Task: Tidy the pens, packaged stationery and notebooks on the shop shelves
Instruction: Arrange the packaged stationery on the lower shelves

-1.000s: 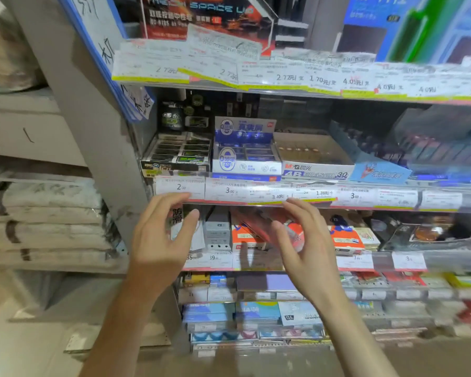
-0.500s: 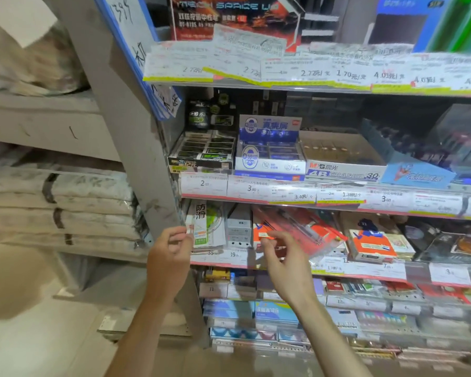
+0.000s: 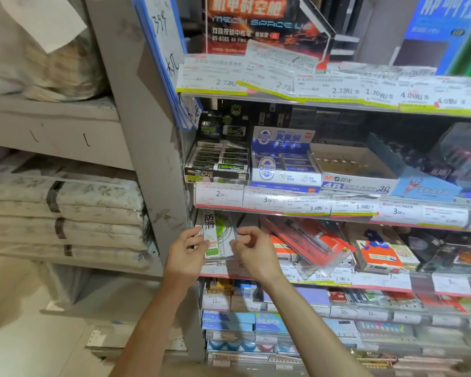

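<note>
A clear packaged ruler set (image 3: 220, 235) with a green protractor and black Chinese characters stands at the left end of the third shelf. My left hand (image 3: 186, 253) pinches its left edge. My right hand (image 3: 252, 248) pinches its right edge with curled fingers. To the right lies a tilted red blister pack with a compass (image 3: 307, 242), then an orange-and-white box (image 3: 378, 253). The shelf above carries eraser boxes: a black one (image 3: 218, 165), a blue one (image 3: 282, 161) and an MG 4B eraser box (image 3: 355, 172).
A grey upright post (image 3: 147, 148) bounds the shelves on the left, with folded bedding (image 3: 63, 210) beyond it. Price-tag strips (image 3: 297, 201) line every shelf edge. Lower shelves (image 3: 283, 322) carry notebooks and small boxes. A blue folder (image 3: 161, 58) hangs on the post.
Both hands dropped from the price strip to the third shelf and closed in on the ruler set; the right hand moved left off the red pack. The view shifted left and nearer.
</note>
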Action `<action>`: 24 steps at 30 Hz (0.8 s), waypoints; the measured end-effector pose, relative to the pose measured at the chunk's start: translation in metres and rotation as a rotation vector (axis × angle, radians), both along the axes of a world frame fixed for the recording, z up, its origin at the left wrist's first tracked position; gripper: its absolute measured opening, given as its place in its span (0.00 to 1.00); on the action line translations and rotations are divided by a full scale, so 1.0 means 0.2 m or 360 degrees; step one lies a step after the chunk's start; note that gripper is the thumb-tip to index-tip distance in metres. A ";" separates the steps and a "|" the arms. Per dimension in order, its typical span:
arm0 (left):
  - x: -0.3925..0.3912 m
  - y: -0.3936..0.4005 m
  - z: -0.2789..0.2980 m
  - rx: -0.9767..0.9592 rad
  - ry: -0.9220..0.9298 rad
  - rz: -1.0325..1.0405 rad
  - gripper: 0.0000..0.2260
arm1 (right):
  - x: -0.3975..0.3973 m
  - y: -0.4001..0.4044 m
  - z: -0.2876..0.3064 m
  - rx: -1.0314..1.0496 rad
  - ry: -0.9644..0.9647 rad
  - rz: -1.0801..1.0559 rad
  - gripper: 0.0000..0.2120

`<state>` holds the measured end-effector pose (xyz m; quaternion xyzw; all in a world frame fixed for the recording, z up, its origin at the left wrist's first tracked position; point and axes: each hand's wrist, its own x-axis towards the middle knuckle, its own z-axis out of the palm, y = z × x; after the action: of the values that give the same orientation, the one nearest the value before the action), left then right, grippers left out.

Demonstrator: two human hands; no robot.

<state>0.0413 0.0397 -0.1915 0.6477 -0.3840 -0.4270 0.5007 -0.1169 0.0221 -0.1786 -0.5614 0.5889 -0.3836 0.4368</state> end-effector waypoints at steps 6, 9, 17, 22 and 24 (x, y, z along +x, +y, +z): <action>0.00 0.07 0.01 -0.0027 0.0280 -0.0077 0.19 | -0.04 0.05 0.01 0.0004 -0.0233 0.0041 0.13; -0.04 0.13 0.03 -0.0084 0.0372 -0.0108 0.18 | -0.09 0.11 0.01 -0.0005 -0.0315 0.0046 0.15; -0.28 0.24 0.05 -0.0105 0.0373 -0.0215 0.18 | -0.34 0.31 0.04 -0.0083 -0.0370 -0.0056 0.17; -0.53 0.32 0.08 -0.0127 0.0395 -0.0300 0.18 | -0.59 0.42 0.05 -0.0125 -0.0418 -0.0186 0.16; -0.64 0.35 0.09 -0.0141 0.0386 -0.0335 0.17 | -0.70 0.46 0.04 -0.0139 -0.0447 -0.0210 0.17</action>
<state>-0.0875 0.1098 -0.1743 0.5248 -0.4050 -0.5348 0.5239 -0.2562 0.1132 -0.1697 -0.4809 0.5403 -0.5114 0.4639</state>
